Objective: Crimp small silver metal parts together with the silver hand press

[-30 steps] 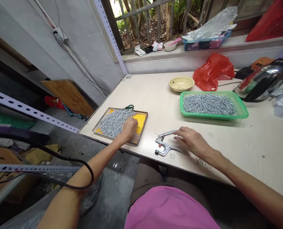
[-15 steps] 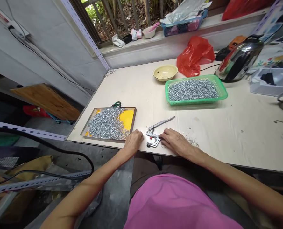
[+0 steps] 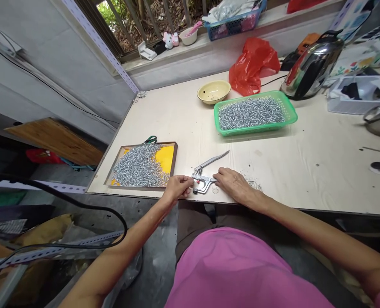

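Note:
On the table (image 3: 273, 167), near its front edge, lie silver snap-fastener pliers (image 3: 211, 160) with a spring and a small red part at the jaw. The handles are spread apart. My right hand (image 3: 236, 187) is closed on the end of the lower handle. Beside the jaw, my left hand (image 3: 178, 187) has thumb and fingertips pinched together; whatever they hold is too small to make out. Just left of that hand is a shallow brown-rimmed tray (image 3: 176, 157) with a yellow bottom, heaped with small silver metal pieces (image 3: 138, 167).
A green plastic basket (image 3: 257, 130) full of similar metal pieces stands farther back. Behind it are a cream bowl (image 3: 213, 92), a red plastic bag (image 3: 250, 64) and a steel kettle (image 3: 316, 64). Green-handled scissors (image 3: 151, 139) lie behind the tray. Small debris (image 3: 254, 185) lies by my right wrist.
My left hand has come in to the jaw of the pliers, its fingers now pinched right beside it. My right hand stays on the lower handle. The whole view has shifted slightly.

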The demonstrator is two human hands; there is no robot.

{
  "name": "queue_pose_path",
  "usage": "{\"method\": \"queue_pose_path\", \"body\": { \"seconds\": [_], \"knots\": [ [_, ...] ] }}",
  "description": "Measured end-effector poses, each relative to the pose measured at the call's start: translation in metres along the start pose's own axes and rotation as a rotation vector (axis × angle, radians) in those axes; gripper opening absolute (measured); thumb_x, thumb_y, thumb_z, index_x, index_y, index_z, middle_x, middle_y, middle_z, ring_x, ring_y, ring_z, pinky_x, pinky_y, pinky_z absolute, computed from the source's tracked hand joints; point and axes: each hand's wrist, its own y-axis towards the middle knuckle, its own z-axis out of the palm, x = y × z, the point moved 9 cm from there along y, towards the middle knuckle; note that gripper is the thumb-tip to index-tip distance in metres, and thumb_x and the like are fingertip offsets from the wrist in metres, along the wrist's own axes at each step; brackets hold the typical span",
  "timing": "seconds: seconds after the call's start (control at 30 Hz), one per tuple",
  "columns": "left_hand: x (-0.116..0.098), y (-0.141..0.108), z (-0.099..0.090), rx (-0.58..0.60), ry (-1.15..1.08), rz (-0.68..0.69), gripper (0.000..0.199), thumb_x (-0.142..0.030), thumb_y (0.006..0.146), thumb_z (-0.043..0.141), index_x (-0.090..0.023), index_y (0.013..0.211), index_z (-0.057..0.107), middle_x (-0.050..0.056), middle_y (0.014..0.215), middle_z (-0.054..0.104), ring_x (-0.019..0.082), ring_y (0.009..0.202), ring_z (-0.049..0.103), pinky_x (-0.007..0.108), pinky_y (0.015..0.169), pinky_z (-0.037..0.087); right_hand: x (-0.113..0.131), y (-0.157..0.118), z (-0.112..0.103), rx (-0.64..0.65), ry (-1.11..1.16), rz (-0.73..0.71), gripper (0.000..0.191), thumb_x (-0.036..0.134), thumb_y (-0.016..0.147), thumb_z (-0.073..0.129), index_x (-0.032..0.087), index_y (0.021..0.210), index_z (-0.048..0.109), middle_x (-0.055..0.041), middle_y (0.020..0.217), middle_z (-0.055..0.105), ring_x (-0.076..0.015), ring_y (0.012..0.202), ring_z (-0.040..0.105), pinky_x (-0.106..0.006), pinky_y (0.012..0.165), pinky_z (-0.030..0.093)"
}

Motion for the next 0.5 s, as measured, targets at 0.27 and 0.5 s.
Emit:
{"method": "queue_pose_path", "body": {
  "seconds": [0.27,0.5],
  "knots": [
    [-0.002,-0.006,0.018,0.047,-0.197,-0.033,0.025,-0.03,0.068,0.077,-0.01,0.066,0.062,-0.008,0.038,0.04,0.002,0.032,0.029,0.017,0.034,0.016,-0.002,0.0,0.007,-0.046,-0.037,-0.027,0.019,0.022,0.096,0.042,0.018,0.098,0.061,-0.0078,0.101,0.057,-0.0207,0.092,0.053,-0.031,0.071,0.038],
    [-0.001,0.003,0.018,0.102,-0.042,-0.125,0.023,-0.028,0.069,0.075,-0.013,0.062,0.06,-0.008,0.035,0.038,0.003,0.03,0.027,0.019,0.034,0.016,-0.001,0.0,0.007,-0.038,-0.023,-0.022,0.021,0.021,0.097,0.041,0.018,0.099,0.061,-0.0083,0.102,0.057,-0.0203,0.093,0.054,-0.031,0.072,0.039]
  ]
}}
